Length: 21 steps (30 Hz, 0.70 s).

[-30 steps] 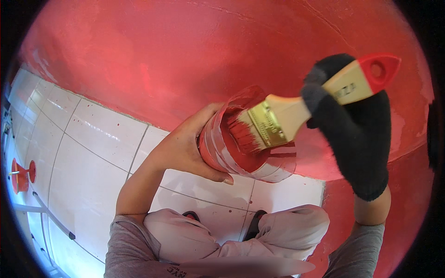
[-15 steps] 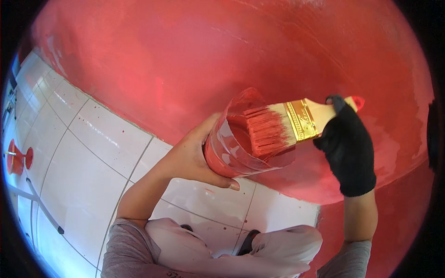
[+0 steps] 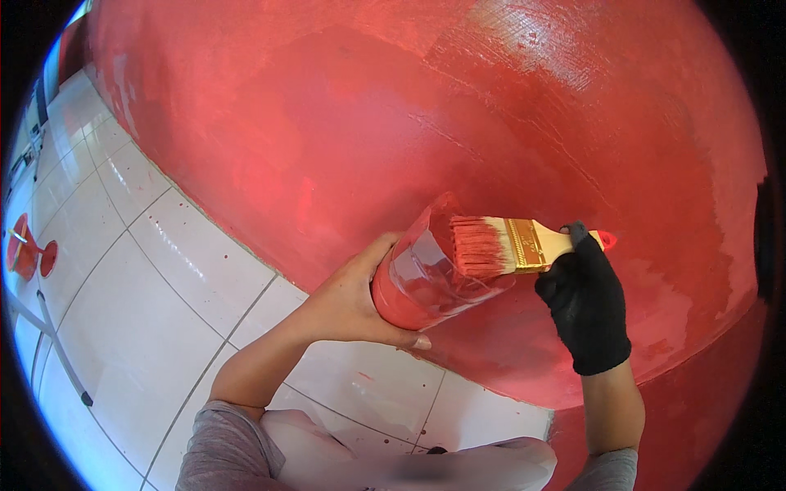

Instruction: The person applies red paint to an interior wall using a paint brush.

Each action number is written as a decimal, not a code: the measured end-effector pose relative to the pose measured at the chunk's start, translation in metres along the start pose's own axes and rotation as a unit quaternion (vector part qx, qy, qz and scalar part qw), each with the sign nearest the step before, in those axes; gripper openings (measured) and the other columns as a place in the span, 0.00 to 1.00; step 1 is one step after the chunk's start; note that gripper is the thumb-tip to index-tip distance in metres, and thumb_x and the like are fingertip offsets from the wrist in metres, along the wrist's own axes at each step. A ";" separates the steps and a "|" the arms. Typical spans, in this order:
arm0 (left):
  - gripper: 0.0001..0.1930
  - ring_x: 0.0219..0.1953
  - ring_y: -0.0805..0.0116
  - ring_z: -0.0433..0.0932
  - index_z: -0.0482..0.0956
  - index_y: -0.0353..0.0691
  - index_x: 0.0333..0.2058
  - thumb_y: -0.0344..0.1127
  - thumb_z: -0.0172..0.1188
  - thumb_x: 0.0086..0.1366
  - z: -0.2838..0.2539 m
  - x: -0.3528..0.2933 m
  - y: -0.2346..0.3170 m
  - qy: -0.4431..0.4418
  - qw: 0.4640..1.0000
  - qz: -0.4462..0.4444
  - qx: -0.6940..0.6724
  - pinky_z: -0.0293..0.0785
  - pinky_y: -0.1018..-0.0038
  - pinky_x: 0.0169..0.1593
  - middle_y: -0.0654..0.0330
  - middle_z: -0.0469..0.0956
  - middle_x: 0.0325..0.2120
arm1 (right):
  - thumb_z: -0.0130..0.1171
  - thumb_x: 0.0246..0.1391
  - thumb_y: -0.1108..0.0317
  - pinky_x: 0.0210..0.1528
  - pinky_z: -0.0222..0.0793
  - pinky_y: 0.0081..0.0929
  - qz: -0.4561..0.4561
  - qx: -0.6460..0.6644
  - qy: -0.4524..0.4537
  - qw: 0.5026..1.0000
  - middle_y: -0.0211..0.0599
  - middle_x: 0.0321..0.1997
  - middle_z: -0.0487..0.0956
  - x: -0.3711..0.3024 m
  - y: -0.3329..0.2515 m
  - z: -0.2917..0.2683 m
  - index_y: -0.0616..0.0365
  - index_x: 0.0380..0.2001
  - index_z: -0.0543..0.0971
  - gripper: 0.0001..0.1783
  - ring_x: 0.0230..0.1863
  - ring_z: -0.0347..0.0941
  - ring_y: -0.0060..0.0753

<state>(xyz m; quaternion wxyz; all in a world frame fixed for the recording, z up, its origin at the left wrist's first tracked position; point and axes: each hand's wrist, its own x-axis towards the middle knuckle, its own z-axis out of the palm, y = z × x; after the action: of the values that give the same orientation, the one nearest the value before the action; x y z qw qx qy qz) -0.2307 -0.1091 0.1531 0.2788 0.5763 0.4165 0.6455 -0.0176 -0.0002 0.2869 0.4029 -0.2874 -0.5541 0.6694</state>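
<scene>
My bare left hand (image 3: pixel 360 303) is wrapped round a clear plastic cup (image 3: pixel 422 266) with red paint inside, tilted so its mouth faces up and to the right. In a black fingerless-looking glove, my right hand (image 3: pixel 581 299) grips the pale wooden handle of a wide paintbrush (image 3: pixel 520 245). The brush has a gold-coloured ferrule and a red handle tip. Its bristles, loaded with red paint, lie at the cup's rim and point left. Behind both hands rises a red painted wall (image 3: pixel 327 123), with a wet glossy patch near the top.
White floor tiles (image 3: pixel 147 303) with small red spots run along the wall's lower edge. At the far left stand a red container (image 3: pixel 23 250) and a dark-tipped metal leg (image 3: pixel 61 352). My knees in light trousers (image 3: pixel 426 462) are at the bottom.
The brush has risen relative to the cup, its bristles now at the rim rather than partly inside. Both hands sit slightly lower in view, and the view has shifted to show more wall.
</scene>
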 end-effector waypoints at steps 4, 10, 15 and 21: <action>0.49 0.51 0.61 0.71 0.62 0.37 0.55 0.44 0.78 0.34 -0.006 0.003 0.006 0.023 0.999 -0.016 0.028 0.67 0.67 0.54 0.53 0.71 0.48 | 0.53 0.60 0.59 0.30 0.69 0.24 -0.005 -0.007 -0.004 1.000 0.35 0.25 0.75 0.010 0.000 0.004 0.58 0.40 0.72 0.14 0.28 0.73 0.28; 0.48 0.50 0.61 0.72 0.62 0.35 0.55 0.44 0.78 0.34 -0.026 0.014 0.018 0.044 0.997 -0.032 0.060 0.67 0.68 0.54 0.52 0.72 0.46 | 0.54 0.60 0.58 0.33 0.70 0.24 -0.033 0.026 -0.065 0.997 0.33 0.29 0.76 0.035 -0.009 0.026 0.56 0.39 0.73 0.13 0.31 0.74 0.27; 0.48 0.49 0.60 0.73 0.62 0.34 0.54 0.43 0.78 0.34 -0.044 0.019 0.023 0.095 0.992 0.005 0.080 0.68 0.67 0.53 0.52 0.73 0.45 | 0.53 0.60 0.59 0.38 0.74 0.25 -0.188 -0.014 -0.082 0.979 0.34 0.34 0.77 0.062 -0.039 0.067 0.58 0.41 0.73 0.13 0.36 0.76 0.27; 0.47 0.49 0.57 0.73 0.62 0.35 0.53 0.43 0.78 0.34 -0.053 -0.004 -0.004 0.120 0.986 -0.017 0.118 0.69 0.66 0.52 0.51 0.73 0.46 | 0.56 0.57 0.65 0.39 0.74 0.25 -0.430 -0.167 -0.182 0.868 0.38 0.35 0.78 0.109 -0.061 0.131 0.65 0.41 0.74 0.14 0.36 0.77 0.29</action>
<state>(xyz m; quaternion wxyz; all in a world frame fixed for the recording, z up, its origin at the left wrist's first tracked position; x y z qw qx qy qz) -0.2818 -0.1220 0.1481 0.1677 0.5168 0.5298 0.6513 -0.1689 0.0306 0.3821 0.4889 0.0434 -0.7900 0.3674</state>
